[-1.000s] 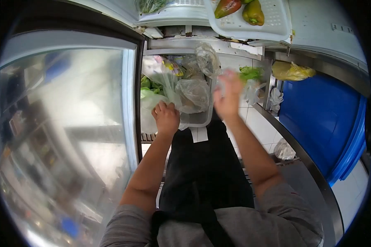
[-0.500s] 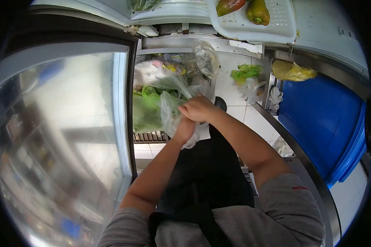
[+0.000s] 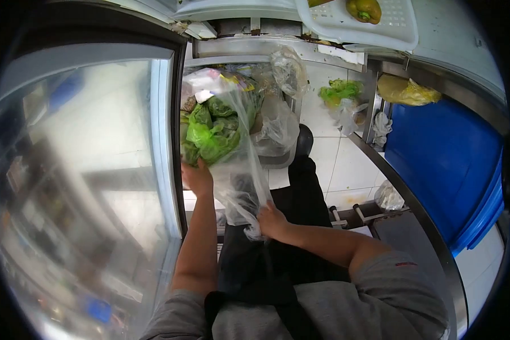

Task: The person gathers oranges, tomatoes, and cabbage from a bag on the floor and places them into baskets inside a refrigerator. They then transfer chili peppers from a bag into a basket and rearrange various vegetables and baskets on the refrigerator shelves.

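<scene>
Green leafy vegetables (image 3: 212, 127) lie bunched in plastic in a crate to the left of my legs, some of them in a bright green bag (image 3: 215, 141). My left hand (image 3: 198, 178) grips the near left edge of this bundle, thumb upward, its other fingers partly hidden. A long clear plastic bag (image 3: 246, 158) stretches from the greens toward my body. Its gathered near end is in my closed right hand (image 3: 273, 221), above my lap.
A glass door (image 3: 96, 170) stands close on the left. Crumpled clear bags (image 3: 289, 71) lie behind the greens. Leafy scraps (image 3: 343, 90) are on the tiled floor. A blue lid (image 3: 442, 170) stands at right; a white basket (image 3: 402, 34) holds peppers above.
My hands were together on the clear bag. The left has moved left to the greens, while the right has come nearer my body, drawing the plastic out lengthwise.
</scene>
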Tool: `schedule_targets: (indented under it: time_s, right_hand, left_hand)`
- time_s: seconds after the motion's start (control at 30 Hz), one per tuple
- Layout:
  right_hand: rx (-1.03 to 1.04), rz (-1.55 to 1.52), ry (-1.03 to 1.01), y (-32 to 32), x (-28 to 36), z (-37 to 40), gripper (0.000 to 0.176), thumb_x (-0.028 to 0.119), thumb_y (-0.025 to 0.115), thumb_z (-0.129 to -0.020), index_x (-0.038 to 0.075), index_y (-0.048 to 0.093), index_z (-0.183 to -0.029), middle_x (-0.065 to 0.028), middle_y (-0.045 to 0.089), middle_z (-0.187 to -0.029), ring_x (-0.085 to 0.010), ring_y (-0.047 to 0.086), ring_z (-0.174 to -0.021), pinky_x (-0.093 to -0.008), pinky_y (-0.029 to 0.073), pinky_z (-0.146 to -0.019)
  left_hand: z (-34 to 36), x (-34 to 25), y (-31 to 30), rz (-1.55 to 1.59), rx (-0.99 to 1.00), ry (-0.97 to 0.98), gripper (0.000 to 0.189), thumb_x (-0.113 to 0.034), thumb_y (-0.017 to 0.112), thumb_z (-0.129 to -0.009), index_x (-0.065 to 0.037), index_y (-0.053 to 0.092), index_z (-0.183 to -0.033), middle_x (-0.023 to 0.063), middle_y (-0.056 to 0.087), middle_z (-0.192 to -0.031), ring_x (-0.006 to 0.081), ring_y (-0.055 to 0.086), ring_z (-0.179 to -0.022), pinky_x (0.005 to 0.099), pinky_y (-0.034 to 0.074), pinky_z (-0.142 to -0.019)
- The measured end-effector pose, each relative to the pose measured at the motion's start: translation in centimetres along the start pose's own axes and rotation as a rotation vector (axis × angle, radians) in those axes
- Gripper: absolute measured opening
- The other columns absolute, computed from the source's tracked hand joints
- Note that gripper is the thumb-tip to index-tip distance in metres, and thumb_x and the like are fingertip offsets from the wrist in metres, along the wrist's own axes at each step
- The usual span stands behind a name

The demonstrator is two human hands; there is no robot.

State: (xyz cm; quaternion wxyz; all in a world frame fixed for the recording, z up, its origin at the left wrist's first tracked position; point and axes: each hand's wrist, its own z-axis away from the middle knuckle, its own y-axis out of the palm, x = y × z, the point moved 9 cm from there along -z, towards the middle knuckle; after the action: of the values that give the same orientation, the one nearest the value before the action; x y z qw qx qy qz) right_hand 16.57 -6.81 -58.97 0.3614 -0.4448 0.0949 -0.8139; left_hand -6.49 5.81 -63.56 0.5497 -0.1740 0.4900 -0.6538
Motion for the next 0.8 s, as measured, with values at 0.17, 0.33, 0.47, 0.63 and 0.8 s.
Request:
schedule_targets:
  time_s: [0.17,0.33,0.47,0.63,0.8]
  right_hand:
    - [-0.678,-0.139,0.203,-18.6,-7.3,-1.7,0.022,0.022,0.058,-0.086,0.008,0.067,-0.101,-0.0051,0.061,-0.105,-0.0258,0.06,-0.097,-0.0522,0.039,-0.094]
    - [-0.879,-0.217,0.39,-23.5,-13.9,-8.6,0.052,0.022,0.063,-0.084,0.019,0.049,-0.134,-0.0091,0.061,-0.11,-0.0283,0.061,-0.1,-0.0511,0.04,-0.094]
    - [-0.524,-0.25,0.476,-18.6,-17.0,-10.5,0.076,0.021,0.064,-0.083,0.027,0.029,-0.15,-0.0136,0.065,-0.103,-0.0297,0.064,-0.094,-0.0464,0.047,-0.085]
    - [-0.659,-0.434,0.47,-12.7,-17.4,-5.8,0.061,0.013,0.063,-0.082,0.022,0.04,-0.139,-0.0154,0.065,-0.077,-0.0343,0.065,-0.071,-0.046,0.05,-0.062]
    - [-0.699,-0.623,0.526,-14.9,-15.9,1.3,0.044,0.01,0.06,-0.083,0.016,0.048,-0.124,-0.0135,0.064,-0.071,-0.0361,0.065,-0.065,-0.0481,0.049,-0.057]
  left_hand:
    - [0.1,4.1,-1.3,-0.007,-0.163,-0.159,0.058,-0.044,0.056,-0.093,0.002,0.051,-0.128,0.0313,0.052,-0.126,0.0425,0.048,-0.119,0.0472,0.037,-0.102]
    - [-0.7,2.0,-2.3,-0.311,0.083,-0.348,0.066,-0.056,0.048,-0.095,0.007,0.063,-0.108,0.0284,0.066,-0.097,0.0423,0.065,-0.087,0.0461,0.051,-0.077]
    - [-1.0,3.4,-1.2,-0.019,0.167,0.04,0.067,-0.055,0.062,-0.087,0.005,0.06,-0.117,0.0284,0.065,-0.104,0.0382,0.064,-0.096,0.0463,0.05,-0.08]
    - [1.4,1.3,-0.9,-0.508,0.018,0.109,0.08,-0.032,0.074,-0.08,-0.011,0.034,-0.145,0.0214,0.048,-0.134,0.0333,0.047,-0.124,0.0459,0.036,-0.101]
    - [-1.1,-4.1,1.3,-0.297,-0.057,0.697,0.073,-0.032,0.076,-0.078,-0.014,0.043,-0.141,0.0161,0.038,-0.144,0.0331,0.036,-0.132,0.0487,0.026,-0.107]
